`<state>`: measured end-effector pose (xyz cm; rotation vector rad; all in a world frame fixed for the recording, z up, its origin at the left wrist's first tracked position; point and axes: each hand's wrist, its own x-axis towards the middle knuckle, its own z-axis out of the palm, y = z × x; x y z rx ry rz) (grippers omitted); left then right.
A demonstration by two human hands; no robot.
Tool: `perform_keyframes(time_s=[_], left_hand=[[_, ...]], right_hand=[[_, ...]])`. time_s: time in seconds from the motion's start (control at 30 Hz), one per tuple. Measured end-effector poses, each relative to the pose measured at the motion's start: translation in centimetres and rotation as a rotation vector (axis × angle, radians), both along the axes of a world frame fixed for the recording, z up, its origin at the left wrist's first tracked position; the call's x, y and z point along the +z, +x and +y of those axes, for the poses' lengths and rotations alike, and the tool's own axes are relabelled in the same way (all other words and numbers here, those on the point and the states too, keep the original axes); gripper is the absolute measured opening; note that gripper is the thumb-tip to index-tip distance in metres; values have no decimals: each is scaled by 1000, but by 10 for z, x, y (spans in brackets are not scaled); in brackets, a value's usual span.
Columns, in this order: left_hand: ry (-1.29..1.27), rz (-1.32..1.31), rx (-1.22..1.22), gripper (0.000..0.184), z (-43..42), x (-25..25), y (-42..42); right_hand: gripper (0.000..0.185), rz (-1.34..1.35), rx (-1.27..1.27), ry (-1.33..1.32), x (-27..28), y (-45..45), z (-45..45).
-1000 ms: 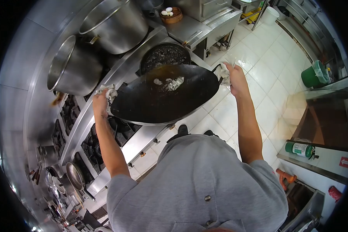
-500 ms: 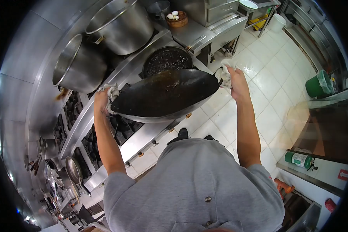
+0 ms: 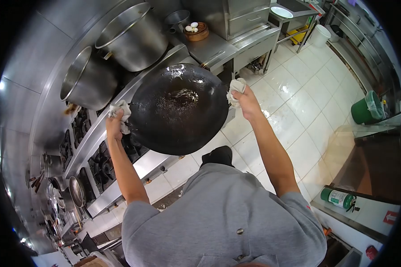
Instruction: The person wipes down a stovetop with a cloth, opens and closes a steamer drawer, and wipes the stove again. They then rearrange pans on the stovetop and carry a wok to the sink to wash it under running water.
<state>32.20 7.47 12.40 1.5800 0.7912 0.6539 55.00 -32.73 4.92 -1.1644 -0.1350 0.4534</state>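
A large dark wok (image 3: 176,120) hangs between my two hands over the front of the stove, its blackened inside facing up with a wet shine. My left hand (image 3: 114,127) is closed on the wok's left side through a crumpled white cloth (image 3: 120,110). On the opposite side, my right hand (image 3: 248,104) grips it through a second white cloth (image 3: 235,90). The cloths hide the wok's handles. Behind the far rim, only the handle (image 3: 214,58) of another pan shows; the wok covers the rest.
Two tall steel pots (image 3: 133,40) stand at the back left. Gas burners (image 3: 101,167) run along the left, with a frying pan (image 3: 77,191) beyond. A wooden bowl (image 3: 197,33) of eggs sits on the counter. White floor tiles (image 3: 285,120) lie right; a fire extinguisher (image 3: 338,198) stands low right.
The wok has levelled from its tilt, shifting left and nearer my body. My right hand has moved left with it. The pan of dark liquid behind is now mostly covered.
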Motion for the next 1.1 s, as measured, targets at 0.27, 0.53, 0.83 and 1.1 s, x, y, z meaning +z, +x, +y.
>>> perform_keyframes(time_s=[0.27,0.53,0.83,1.1], left_hand=[[-19,-120,11,24,-80,2,73],[118,-99,-93,26,-227,-7,258],[117,-85,-510,35,-426,-57,519],[-199,-58,-801,34,-613,-95,707]], right_hand=[[34,130,-36,87,-30,100,-59],[22,189,-110,117,-22,239,-239],[28,135,-437,10,-30,395,-519],[26,93,-771,-74,-34,492,-717]])
